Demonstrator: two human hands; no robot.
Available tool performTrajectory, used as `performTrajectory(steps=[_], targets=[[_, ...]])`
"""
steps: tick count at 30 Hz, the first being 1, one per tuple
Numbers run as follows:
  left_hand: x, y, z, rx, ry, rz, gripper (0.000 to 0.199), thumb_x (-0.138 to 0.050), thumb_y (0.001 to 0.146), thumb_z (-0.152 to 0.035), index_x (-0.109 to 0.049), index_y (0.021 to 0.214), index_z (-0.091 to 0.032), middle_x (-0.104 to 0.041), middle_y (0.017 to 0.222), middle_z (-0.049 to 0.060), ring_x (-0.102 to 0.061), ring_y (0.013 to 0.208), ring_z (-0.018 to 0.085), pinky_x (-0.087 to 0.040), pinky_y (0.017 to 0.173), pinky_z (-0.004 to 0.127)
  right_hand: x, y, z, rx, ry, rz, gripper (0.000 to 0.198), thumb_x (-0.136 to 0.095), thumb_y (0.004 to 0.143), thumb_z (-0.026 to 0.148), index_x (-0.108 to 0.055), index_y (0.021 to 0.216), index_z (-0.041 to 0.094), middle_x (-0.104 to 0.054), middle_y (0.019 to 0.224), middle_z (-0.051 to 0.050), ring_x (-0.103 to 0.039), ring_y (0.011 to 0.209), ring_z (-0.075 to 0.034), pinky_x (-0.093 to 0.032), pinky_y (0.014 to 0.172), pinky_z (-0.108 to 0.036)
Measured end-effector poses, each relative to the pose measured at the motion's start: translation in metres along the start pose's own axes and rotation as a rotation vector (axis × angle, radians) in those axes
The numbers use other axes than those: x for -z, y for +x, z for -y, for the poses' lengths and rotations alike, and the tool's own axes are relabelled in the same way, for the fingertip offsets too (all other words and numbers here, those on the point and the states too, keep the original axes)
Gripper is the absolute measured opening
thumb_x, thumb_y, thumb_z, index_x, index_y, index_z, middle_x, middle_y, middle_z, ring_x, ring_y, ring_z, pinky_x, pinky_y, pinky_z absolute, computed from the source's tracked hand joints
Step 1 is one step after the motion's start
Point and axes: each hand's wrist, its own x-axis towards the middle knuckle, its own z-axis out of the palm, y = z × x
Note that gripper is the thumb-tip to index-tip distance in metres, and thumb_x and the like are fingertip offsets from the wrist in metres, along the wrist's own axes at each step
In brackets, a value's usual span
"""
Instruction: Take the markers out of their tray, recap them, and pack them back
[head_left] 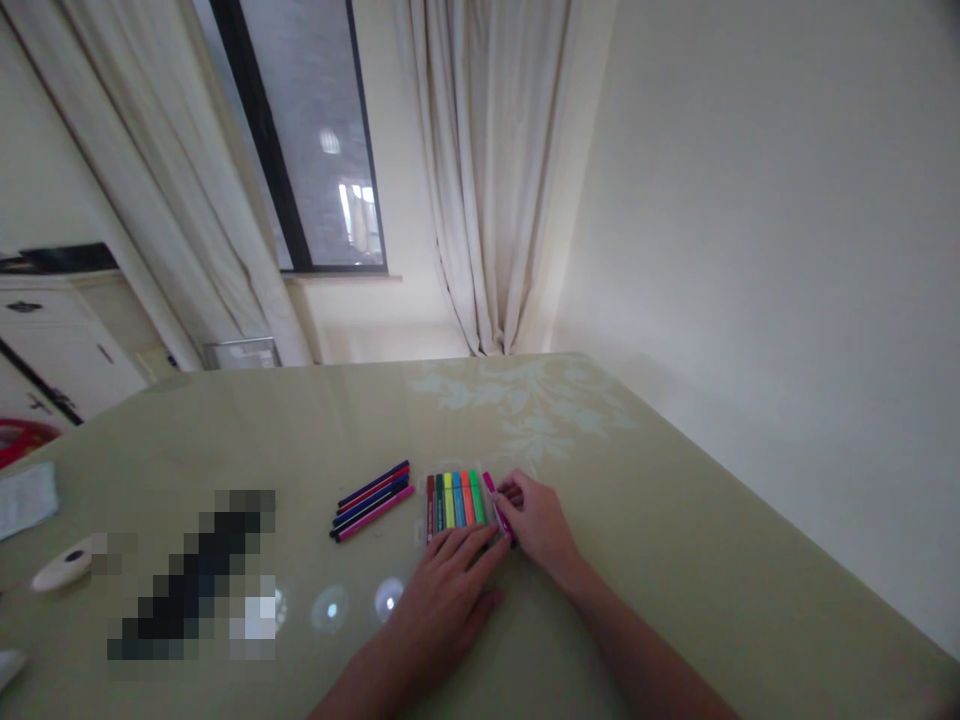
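Observation:
A clear plastic case (418,533) lies on the table with a row of markers in it: dark red, dark green, yellow, blue, orange and a green marker (476,497). My left hand (459,585) rests with fingers stretched over the near end of this row, hiding the lower ends. At the row's right side, my right hand (538,515) pinches a magenta marker (491,487) between thumb and fingers. The fingertips of my left hand come close to its near end; whether they touch it I cannot tell.
Left of the case lies a group of several loose markers (373,502), dark blue, red, black and pink. Farther left are a blurred-out dark object (196,575), a white oval object (64,565) and a pale cloth or paper (28,500). A wall (787,300) borders the table's right side.

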Motion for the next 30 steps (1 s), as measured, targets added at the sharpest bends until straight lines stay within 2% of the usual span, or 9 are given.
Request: performTrajectory(steps=[9,12,18,25,30], targets=[[0.0018,0.0013,-0.0017,0.018,-0.001,0.061,0.062,-0.056,0.098,-0.025,-0.036,0.156,-0.036,-0.051,0.154,0.002,-0.048,0.138,0.027,-0.04,0.116,0.051,-0.0001,0.0008,0.0003,-0.041,0.06,-0.004,0.004,-0.069,0.085,0.021,-0.065,0.087,0.02,-0.074,0.079,-0.003,-0.071,0.073,-0.018,-0.054,0.069,-0.028],[0.0004,0.0007,-0.0015,0.023,0.006,0.045,0.062,-0.057,0.098,-0.024,-0.037,0.155,-0.034,-0.05,0.156,0.002,-0.047,0.139,0.027,-0.039,0.117,0.051,0.0018,0.001,0.0022,-0.016,0.039,-0.029,0.005,-0.067,0.087,0.023,-0.065,0.084,0.021,-0.074,0.079,-0.003,-0.07,0.072,-0.018,-0.053,0.069,-0.027],[-0.0004,0.0008,-0.0006,0.009,0.008,0.036,0.062,-0.058,0.098,-0.027,-0.036,0.156,-0.032,-0.05,0.156,0.002,-0.047,0.139,0.026,-0.039,0.118,0.049,0.0011,0.0011,-0.0007,0.056,-0.099,0.036,0.008,-0.068,0.085,0.021,-0.068,0.078,0.02,-0.073,0.079,-0.004,-0.068,0.074,-0.018,-0.05,0.072,-0.028],[0.0021,0.0024,0.001,-0.013,-0.018,0.032,0.053,-0.055,0.1,-0.028,-0.044,0.151,-0.03,-0.059,0.148,0.003,-0.052,0.135,0.025,-0.042,0.115,0.049,0.0,0.0003,-0.0024,0.09,-0.24,0.054,0.009,-0.069,0.084,0.017,-0.071,0.075,0.018,-0.071,0.076,-0.003,-0.062,0.072,-0.017,-0.044,0.07,-0.027],[0.0023,0.0032,0.0067,0.033,-0.037,-0.026,0.046,-0.05,0.102,-0.024,-0.048,0.148,-0.028,-0.059,0.147,0.004,-0.056,0.132,0.023,-0.047,0.113,0.045,0.0033,0.001,-0.0036,0.082,-0.152,0.048,0.017,-0.062,0.09,0.021,-0.069,0.075,0.018,-0.069,0.071,-0.001,-0.06,0.067,-0.015,-0.042,0.065,-0.025]])
